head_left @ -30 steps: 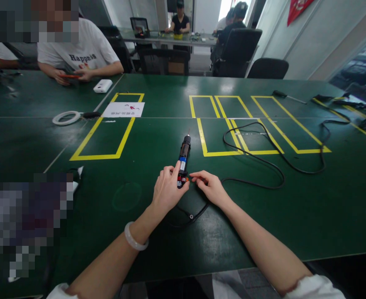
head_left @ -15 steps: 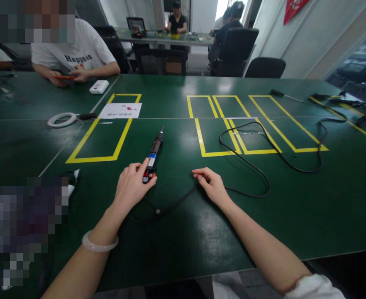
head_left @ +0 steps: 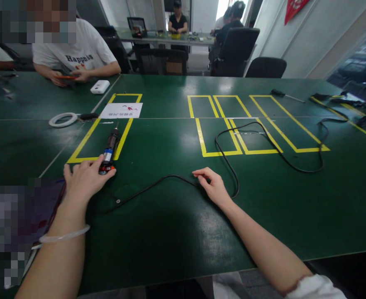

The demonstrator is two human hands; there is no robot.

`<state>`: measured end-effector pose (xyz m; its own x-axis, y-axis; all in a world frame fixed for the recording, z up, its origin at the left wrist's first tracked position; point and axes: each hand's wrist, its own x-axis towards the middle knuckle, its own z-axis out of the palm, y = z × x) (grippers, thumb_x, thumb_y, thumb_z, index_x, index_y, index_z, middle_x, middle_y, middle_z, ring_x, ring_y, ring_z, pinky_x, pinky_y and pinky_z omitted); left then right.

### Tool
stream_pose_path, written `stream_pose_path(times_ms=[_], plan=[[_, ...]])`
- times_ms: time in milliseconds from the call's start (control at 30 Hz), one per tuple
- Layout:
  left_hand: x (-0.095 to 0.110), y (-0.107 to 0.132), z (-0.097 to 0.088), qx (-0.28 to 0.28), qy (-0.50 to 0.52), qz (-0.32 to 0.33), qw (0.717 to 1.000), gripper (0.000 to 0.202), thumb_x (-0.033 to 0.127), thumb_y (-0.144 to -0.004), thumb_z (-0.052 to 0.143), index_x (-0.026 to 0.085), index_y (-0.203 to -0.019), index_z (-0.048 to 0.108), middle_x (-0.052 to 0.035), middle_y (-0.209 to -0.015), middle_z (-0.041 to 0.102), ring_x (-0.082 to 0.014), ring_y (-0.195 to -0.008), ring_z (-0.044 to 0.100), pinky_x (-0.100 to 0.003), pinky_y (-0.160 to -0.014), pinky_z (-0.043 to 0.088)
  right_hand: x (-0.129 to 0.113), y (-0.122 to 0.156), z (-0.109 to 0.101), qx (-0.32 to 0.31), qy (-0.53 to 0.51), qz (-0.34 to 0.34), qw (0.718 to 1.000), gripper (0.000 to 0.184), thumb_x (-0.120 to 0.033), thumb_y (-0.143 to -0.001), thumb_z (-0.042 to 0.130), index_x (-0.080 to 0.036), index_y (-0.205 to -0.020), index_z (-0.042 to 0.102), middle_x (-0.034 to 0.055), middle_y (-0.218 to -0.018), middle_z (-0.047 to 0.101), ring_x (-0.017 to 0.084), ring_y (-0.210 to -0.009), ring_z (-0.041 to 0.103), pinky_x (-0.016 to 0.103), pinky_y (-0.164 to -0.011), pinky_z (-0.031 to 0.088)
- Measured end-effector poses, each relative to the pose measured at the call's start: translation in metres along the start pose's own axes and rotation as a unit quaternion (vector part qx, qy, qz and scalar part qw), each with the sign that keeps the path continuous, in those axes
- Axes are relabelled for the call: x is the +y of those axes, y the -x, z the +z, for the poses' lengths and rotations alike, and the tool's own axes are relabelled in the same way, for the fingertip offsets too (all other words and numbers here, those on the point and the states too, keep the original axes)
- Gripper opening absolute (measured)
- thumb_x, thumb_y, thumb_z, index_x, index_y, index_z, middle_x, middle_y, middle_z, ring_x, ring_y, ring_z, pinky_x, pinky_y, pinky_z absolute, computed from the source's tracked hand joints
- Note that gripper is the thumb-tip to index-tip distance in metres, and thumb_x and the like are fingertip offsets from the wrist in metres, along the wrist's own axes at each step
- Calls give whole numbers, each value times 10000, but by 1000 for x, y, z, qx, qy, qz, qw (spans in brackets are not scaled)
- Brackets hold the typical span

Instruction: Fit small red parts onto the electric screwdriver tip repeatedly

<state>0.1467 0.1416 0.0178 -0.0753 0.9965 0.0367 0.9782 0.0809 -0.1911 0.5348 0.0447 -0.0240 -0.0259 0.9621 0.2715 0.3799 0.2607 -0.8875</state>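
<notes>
The left hand point(head_left: 85, 179) grasps the rear of a black, blue-banded cylindrical screwdriver point(head_left: 111, 145); at three o'clock the right hand point(head_left: 212, 185) curls over a thin black cable point(head_left: 172, 175), whether gripping I cannot tell; the screwdriver's long axis slants, bit toward one o'clock, across a yellow-tape rectangle's point(head_left: 87, 137) five-o'clock corner

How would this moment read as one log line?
left hand: holds electric screwdriver | right hand: over black cable, contact unclear | white paper: across yellow tape outline

Green table point(head_left: 170, 228), white paper point(head_left: 120, 110), black screwdriver point(head_left: 111, 143) near the paper, seemingly blue-and-silver banded, yellow tape point(head_left: 201, 139) right of the paper
</notes>
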Motion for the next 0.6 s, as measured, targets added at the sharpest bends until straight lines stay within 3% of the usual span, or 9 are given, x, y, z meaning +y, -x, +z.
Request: stream_pose_path(times_ms=[200, 400, 600], plan=[[-16, -8, 2, -19, 7, -23, 1000, 708, 627, -838, 454, 207, -1408, 477, -136, -1265, 590, -335, -1134, 472, -647, -1081, 99, 2, 0, 1, -8, -1, 0, 1000, 230, -146, -902, 505, -212, -999, 703, 49, -948, 693, 177, -913, 641, 301, -787, 487], [-3, 5, 6, 86, 36, -21, 995, 540, 492, -848, 527, 150, -1266, 551, -126, -1216, 583, -283, -1049, 495, -595, -1094, 169, 2, 0, 2, -11, 0, 1, 1000, 228, -146, -903, 505, -209, -999, 702, 50, -954, 692, 175, -916, 640, 297, -778, 489], [6, 10, 7, 130, 14, -21, 991, 348, 450, -823, 567, 159, -999, 639, -100, -1071, 612, -276, -991, 514, -549, -1083, 225, 2, 0, 3, -15, -3, 6, 1000, 222, -155, -903, 509, -212, -992, 704, 47, -954, 690, 172, -910, 642, 292, -765, 493]])
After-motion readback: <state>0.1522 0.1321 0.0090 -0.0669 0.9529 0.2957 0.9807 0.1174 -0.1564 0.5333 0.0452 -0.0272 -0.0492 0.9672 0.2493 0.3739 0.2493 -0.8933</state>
